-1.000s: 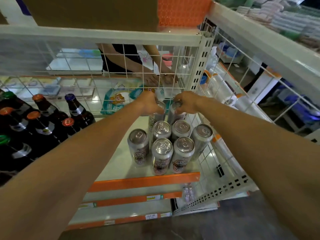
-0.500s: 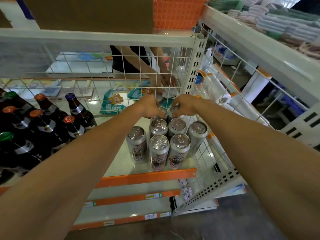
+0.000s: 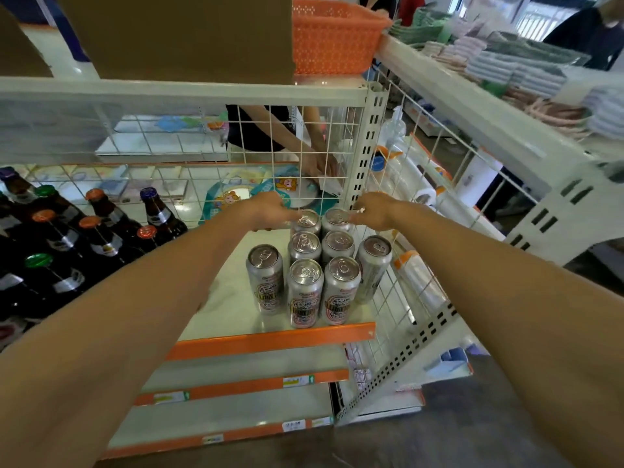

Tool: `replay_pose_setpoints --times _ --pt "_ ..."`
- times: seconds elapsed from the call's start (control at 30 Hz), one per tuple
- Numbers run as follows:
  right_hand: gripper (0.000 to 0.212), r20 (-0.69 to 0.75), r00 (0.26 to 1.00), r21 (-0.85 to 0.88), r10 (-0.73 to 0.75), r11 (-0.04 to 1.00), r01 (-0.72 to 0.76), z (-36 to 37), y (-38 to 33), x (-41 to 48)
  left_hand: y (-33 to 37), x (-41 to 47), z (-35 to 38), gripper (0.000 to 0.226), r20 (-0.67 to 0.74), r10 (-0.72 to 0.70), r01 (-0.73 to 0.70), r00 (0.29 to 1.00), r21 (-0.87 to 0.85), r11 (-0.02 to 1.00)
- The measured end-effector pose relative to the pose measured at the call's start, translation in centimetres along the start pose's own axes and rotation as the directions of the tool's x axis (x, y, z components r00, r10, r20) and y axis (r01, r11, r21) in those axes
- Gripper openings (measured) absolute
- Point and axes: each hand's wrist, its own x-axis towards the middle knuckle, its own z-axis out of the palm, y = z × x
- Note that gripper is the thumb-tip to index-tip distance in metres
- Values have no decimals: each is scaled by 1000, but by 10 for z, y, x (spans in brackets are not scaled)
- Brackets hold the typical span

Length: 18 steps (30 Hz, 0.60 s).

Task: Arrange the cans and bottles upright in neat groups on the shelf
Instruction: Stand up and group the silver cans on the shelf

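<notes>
As left grip [image 3: 270,211] and right grip [image 3: 374,212] touch the rear cans [image 3: 305,220], clasped or not I cannot tell, row-squaring seems underway, and the stray can [image 3: 265,275] needs tucking in next.

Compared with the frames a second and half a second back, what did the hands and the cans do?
Both hands slid outward off the two back cans: the left hand leftward, the right hand rightward, so both lids now show. They still seem to touch the rims; whether they grip is unclear. The other six cans stay upright in place, as do the bottles.
</notes>
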Motion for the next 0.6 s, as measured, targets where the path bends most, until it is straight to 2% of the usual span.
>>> replay_pose_setpoints --times 0.1,0.27,0.4,0.5,0.6 --pt "56 25 999 -76 23 997 -21 1 2 -13 -3 -19 -5 57 45 -5 2 999 67 998" --pt "61 65 997 -121 39 992 -31 11 0 -30 -2 -47 -4 51 54 -20 13 998 111 994" --pt "61 82 996 -135 40 990 -29 20 -2 -38 0 -66 2 64 123 -46 20 991 205 978" --pt "58 49 998 -175 40 984 -31 31 -1 -41 -3 -70 13 66 90 -28 1 996 292 957" --pt "57 10 999 -146 31 989 -29 42 2 -43 -9 -69 28 72 29 -14 4 999 304 953"
